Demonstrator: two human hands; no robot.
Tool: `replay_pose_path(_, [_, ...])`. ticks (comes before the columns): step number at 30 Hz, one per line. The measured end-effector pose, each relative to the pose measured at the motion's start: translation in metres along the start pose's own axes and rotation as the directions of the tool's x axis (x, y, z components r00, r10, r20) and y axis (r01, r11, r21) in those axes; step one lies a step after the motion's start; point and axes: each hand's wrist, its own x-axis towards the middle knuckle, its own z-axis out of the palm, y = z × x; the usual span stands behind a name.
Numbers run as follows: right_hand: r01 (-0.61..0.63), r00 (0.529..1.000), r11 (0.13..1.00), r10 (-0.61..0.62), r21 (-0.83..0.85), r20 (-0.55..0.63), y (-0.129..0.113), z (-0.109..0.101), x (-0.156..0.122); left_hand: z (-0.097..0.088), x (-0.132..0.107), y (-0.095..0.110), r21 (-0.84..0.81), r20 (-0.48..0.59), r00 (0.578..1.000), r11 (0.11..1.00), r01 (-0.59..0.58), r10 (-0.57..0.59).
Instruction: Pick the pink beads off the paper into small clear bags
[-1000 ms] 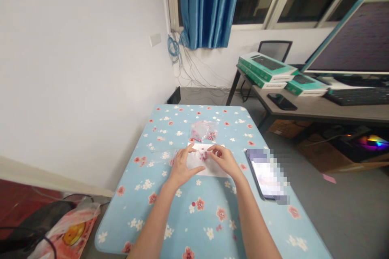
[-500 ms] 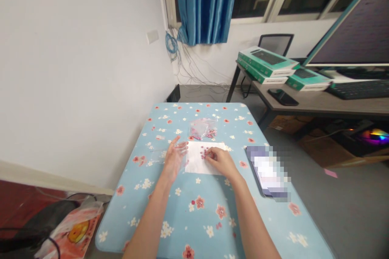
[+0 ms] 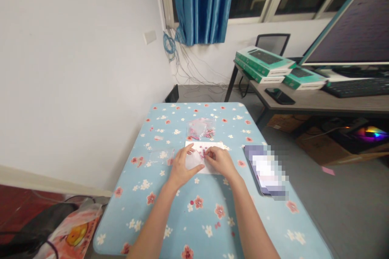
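Small pinkish-purple beads (image 3: 203,148) lie loosely on a white sheet of paper (image 3: 209,170) in the middle of the table. My right hand (image 3: 221,161) is at the right side of the paper, thumb and fingertips pinched together beside the beads; what they hold is too small to make out. My left hand (image 3: 182,166) hovers over the paper's left part, fingers apart and thumb stretched toward the right hand. Just beyond the paper rests a clear plastic bag (image 3: 200,128) with more pink beads in it. Left of my left hand lies a transparent plastic piece (image 3: 159,156).
A flowered blue tablecloth (image 3: 170,218) covers the table. On its right lies a phone (image 3: 264,170), partly blurred out. A desk (image 3: 304,107) at the right bears green keyboard boxes (image 3: 264,62), a dark phone (image 3: 279,96) and a monitor (image 3: 349,28). The wall stands close on the left.
My left hand has moved right, from beside the clear plastic at the paper's left edge to over the paper. My right hand stays pinched at the beads. The view has shifted slightly.
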Motion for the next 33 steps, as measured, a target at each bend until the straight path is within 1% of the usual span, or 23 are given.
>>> replay_pose_path(2, [0.001,1.000,1.000,-0.001,-0.003,-0.001,0.001,0.000,0.000,0.002,-0.002,0.002,0.114,0.034,0.998,0.992,-0.051,0.047])
replay_pose_path(5, [-0.002,1.000,1.000,0.002,-0.017,0.000,0.002,0.001,0.000,0.004,-0.002,0.002,0.205,0.049,0.996,0.975,-0.088,0.079])
replay_pose_path(11, [-0.009,1.000,0.999,0.009,-0.040,-0.008,0.002,0.002,0.001,0.004,-0.001,-0.001,0.251,0.062,0.995,0.964,-0.092,0.078])
replay_pose_path(14, [-0.009,1.000,1.000,0.008,-0.025,-0.023,0.002,0.001,0.000,0.004,-0.001,-0.001,0.264,0.072,0.995,0.961,-0.087,0.070])
replay_pose_path(16, [-0.006,0.999,0.999,0.007,0.034,-0.034,0.001,0.000,0.000,0.004,-0.001,-0.001,0.270,0.079,0.995,0.959,-0.083,0.064])
replay_pose_path(19, [-0.014,0.999,0.975,0.023,0.221,-0.037,-0.001,-0.002,-0.002,0.005,-0.001,0.000,0.273,0.088,0.994,0.959,-0.081,0.059])
replay_pose_path(22, [-0.016,0.999,0.903,0.029,0.429,-0.022,-0.004,-0.004,-0.004,0.005,-0.001,-0.001,0.265,0.086,0.995,0.961,-0.076,0.055])
replay_pose_path(24, [-0.004,1.000,0.852,0.010,0.524,-0.008,-0.005,-0.004,-0.004,0.005,-0.001,-0.001,0.258,0.084,0.995,0.963,-0.074,0.054])
replay_pose_path(27, [0.005,1.000,0.807,-0.022,0.591,0.021,-0.005,0.000,-0.003,0.006,-0.001,-0.002,0.251,0.082,0.995,0.965,-0.077,0.058])
replay_pose_path(33, [0.015,0.997,0.801,-0.053,0.598,0.047,-0.002,0.007,-0.002,0.007,-0.001,-0.002,0.252,0.076,0.995,0.965,-0.078,0.060])
